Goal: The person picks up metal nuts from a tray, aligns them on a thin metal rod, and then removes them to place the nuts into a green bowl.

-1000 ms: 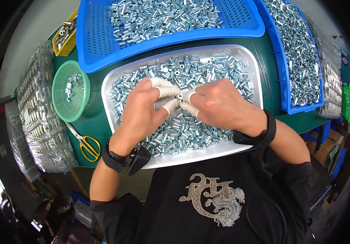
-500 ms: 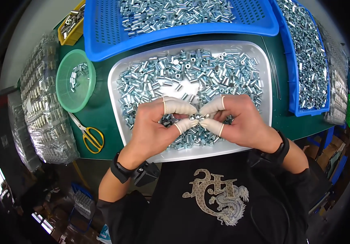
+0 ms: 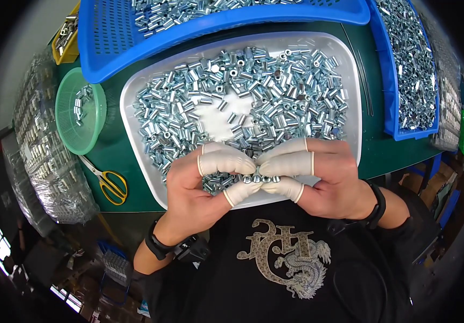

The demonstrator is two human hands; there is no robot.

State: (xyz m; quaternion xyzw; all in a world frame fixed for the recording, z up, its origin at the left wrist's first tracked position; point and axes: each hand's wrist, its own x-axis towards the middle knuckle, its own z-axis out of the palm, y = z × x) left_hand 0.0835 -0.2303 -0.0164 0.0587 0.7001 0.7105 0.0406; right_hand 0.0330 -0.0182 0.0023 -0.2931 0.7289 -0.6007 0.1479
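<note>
A short row of small silver metal sleeves (image 3: 258, 179) is pinched end-to-end betw. left hand (image 3: 199, 188) & right hand (image 3: 323, 177) fingers, closed tight; uneven squeeze could buckle it, spilling pcs into the white tray (image 3: 135, 107).

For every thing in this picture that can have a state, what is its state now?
Left hand: pinching the row of small metal sleeves.
Right hand: pinching the same row.
Row of small metal sleeves: held between both hands, above the tray.
White tray: partly covered with sleeves, a bare patch in the middle.
Green basket: holds a few sleeves.
Yellow scissors: closed, lying flat.
</note>
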